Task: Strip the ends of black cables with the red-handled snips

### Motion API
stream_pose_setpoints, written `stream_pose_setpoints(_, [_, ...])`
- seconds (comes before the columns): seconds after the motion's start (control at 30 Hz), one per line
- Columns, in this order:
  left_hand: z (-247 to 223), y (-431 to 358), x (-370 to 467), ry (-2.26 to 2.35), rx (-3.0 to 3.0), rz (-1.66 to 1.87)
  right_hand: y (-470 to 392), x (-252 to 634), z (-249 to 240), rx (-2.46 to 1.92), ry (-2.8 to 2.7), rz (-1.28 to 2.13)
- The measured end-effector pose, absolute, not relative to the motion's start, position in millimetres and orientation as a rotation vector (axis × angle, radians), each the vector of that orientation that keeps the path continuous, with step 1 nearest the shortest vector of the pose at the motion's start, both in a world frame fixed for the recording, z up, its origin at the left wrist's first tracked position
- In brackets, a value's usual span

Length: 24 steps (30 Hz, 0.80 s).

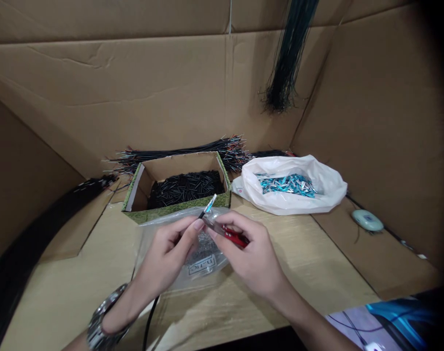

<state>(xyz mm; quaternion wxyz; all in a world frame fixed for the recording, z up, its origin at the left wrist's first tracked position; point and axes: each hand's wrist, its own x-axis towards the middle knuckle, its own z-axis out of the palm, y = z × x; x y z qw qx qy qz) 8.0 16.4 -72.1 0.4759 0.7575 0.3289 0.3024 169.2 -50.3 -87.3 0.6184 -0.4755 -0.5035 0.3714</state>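
Note:
My left hand (pixel 176 248) pinches a black cable (pixel 201 214) close to its end. Past the black jacket, the tip shows silvery and blue foil (pixel 209 203) and points up and away. The cable's other end hangs below my left wrist. In my right hand (pixel 253 248) is a red-handled cutting tool (pixel 235 236), its metal part against the cable just by my left thumb. Whether its jaws are open I cannot make out. Under both hands lies a clear plastic bag (pixel 202 280) with printed lettering and thin shiny bits inside.
A green-edged box (pixel 178 212) holds many short black tube pieces. Right of it, a white bag (pixel 291 208) contains blue and silver foil scraps. Cable bundles lie behind (pixel 170 152) and at left (pixel 57 229); dark strands (pixel 287 73) hang above. A pale rounded device (pixel 368 221) sits right.

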Motion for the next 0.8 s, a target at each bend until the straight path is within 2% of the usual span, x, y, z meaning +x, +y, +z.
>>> stream_pose_setpoints(0.27, [-75.6, 13.9, 4.4, 0.809, 1.920, 0.670, -51.5, 198.2, -60.9, -1.100, -1.059, 0.925])
stream_pose_setpoints(0.5, [-69.3, 6.8, 5.5, 0.727, 2.127, 0.699, -41.9, 194.0, -63.4, -1.034, -1.167, 1.023])
stream_pose_setpoints(0.63, [-71.6, 6.9, 6.0, 0.787, 2.007, 0.771, -40.5, 196.0, -69.3, -0.993, -1.131, 1.037])
stream_pose_setpoints(0.8, [-70.9, 5.9, 6.8, 0.763, 1.791, 0.602, -36.2, 196.1, -73.4, -0.980, -1.100, 1.117])
